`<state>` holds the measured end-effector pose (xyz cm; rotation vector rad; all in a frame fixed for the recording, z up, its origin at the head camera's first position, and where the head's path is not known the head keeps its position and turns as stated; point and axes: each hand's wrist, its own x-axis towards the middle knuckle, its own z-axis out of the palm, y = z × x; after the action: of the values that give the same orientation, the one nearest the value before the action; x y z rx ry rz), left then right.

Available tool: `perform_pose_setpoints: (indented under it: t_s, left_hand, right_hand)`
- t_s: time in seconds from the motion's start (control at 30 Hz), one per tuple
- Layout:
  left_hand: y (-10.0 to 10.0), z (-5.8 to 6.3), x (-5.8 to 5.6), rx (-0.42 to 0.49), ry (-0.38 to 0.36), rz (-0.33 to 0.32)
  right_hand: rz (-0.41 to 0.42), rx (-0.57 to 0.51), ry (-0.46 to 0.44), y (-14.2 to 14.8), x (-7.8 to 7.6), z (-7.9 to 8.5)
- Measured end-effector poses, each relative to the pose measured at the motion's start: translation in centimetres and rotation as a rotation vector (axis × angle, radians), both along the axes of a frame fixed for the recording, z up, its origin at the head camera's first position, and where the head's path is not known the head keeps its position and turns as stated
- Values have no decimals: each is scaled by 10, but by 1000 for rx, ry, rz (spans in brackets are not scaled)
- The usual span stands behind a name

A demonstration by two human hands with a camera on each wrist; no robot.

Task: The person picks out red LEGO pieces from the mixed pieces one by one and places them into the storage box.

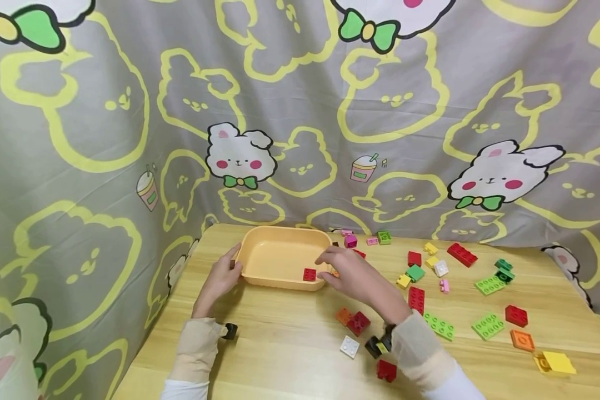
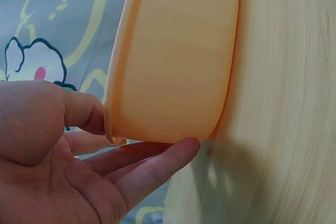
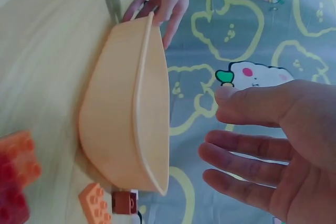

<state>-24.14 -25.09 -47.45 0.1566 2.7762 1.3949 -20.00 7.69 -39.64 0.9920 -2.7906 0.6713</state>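
Observation:
An orange plastic basin (image 1: pixel 275 253) stands at the back left of the wooden table, with one red building block (image 1: pixel 309 274) inside near its right end. My left hand (image 1: pixel 225 271) grips the basin's left end; in the left wrist view the thumb (image 2: pixel 86 111) is at the rim and the fingers (image 2: pixel 157 174) lie against the outer wall. Over the basin's right end hovers my right hand (image 1: pixel 352 275), its fingers spread and nothing between them. In the right wrist view this hand (image 3: pixel 262 150) is apart from the rim.
Many loose blocks lie across the table's right side, among them a green block (image 1: pixel 438 326), a yellow block (image 1: pixel 555 363) and a white block (image 1: pixel 349 346). An orange block (image 3: pixel 95 203) and a brown block (image 3: pixel 125 202) are beside the basin. A patterned curtain (image 1: pixel 300 111) hangs behind.

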Motion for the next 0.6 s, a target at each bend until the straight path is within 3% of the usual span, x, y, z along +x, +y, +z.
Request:
perform_pose_setpoints:
  t_s: [0.27, 0.6]
  left_hand:
    - [0, -1, -1, -18, 15, 11]
    - [-1, 0, 0, 11, -13, 1]
  right_hand:
    - [-38, 34, 41, 25, 40, -11]
    - [-6, 72, -63, 52, 88, -34]
